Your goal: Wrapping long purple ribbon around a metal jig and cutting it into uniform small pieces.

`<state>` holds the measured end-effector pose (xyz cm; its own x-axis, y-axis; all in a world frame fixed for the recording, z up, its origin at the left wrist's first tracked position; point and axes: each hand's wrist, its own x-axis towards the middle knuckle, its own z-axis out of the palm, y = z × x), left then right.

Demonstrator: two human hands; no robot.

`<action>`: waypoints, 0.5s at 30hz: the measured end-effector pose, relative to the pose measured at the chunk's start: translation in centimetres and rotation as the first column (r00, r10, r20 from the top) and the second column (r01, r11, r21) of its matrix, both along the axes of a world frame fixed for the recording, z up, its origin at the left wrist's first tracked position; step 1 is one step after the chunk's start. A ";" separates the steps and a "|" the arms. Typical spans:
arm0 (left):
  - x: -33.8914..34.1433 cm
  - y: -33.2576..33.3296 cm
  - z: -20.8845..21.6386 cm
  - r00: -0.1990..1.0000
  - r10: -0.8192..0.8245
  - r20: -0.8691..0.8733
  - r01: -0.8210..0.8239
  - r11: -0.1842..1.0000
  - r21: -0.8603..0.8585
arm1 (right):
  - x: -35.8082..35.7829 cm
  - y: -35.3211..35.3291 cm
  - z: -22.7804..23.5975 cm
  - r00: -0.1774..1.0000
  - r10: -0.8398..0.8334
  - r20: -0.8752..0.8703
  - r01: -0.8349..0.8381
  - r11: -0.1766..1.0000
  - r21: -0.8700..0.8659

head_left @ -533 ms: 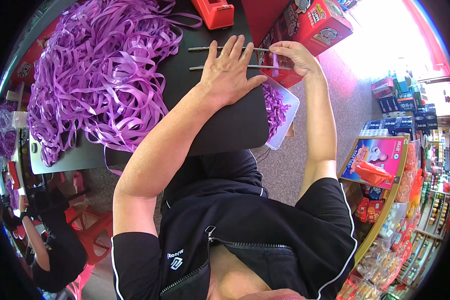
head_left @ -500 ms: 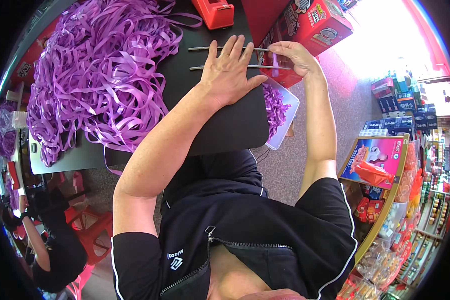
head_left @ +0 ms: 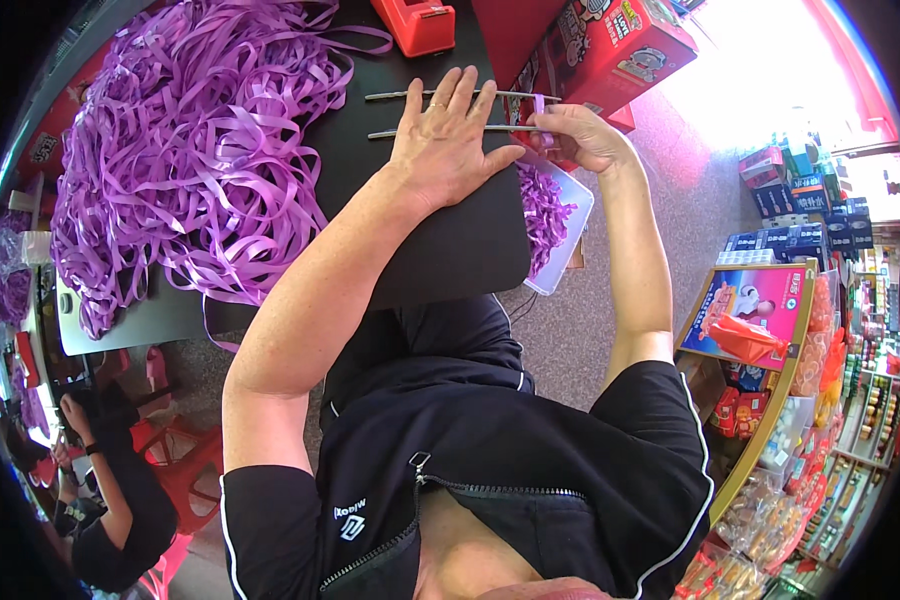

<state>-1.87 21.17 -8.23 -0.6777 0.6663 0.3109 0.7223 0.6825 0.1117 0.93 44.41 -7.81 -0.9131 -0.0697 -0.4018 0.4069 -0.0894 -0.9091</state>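
Note:
My left hand (head_left: 448, 140) lies flat, fingers spread, across two thin metal rods (head_left: 383, 134) on the black table (head_left: 450, 255). The rods run side by side and stick out past the table's right edge. Around their right ends a short strip of purple ribbon (head_left: 541, 103) spans from one rod to the other. Thumb and fingers of my right hand (head_left: 592, 138) pinch together at this ribbon; part of their hold is hidden. A big tangled heap of purple ribbon (head_left: 195, 150) covers the table's left side.
Below the table's right edge stands a pale plastic bin (head_left: 570, 225) holding short purple ribbon pieces. A red tape dispenser (head_left: 417, 28) sits at the back, with a red box (head_left: 625, 50) to its right. Another person (head_left: 120, 500) sits at lower left, near a red stool (head_left: 185, 460).
My right hand has moved from the far rod's tip toward the near rod, and the ribbon strip now spans both rods. My left hand stays flat. The other person's arms have shifted.

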 end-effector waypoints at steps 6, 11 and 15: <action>0.1 0.1 0.2 1.000 -0.007 0.008 0.007 1.000 -0.007 | -0.2 2.2 -0.8 0.996 0.082 -0.030 -0.081 0.996 0.025; 0.0 0.0 -0.2 1.000 -0.024 0.000 0.024 0.999 0.040 | -0.8 2.0 0.4 1.000 -0.001 -0.022 0.005 0.982 0.191; 0.1 0.1 0.1 1.000 -0.002 0.007 0.002 1.000 0.006 | -1.5 0.8 0.8 0.976 -0.092 -0.195 0.118 0.986 0.122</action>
<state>-1.73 21.22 -8.11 -0.6784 0.6660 0.3102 0.7230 0.6802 0.1209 -0.59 45.23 -7.04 -0.9725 0.0727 -0.2213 0.2221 0.0035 -0.9750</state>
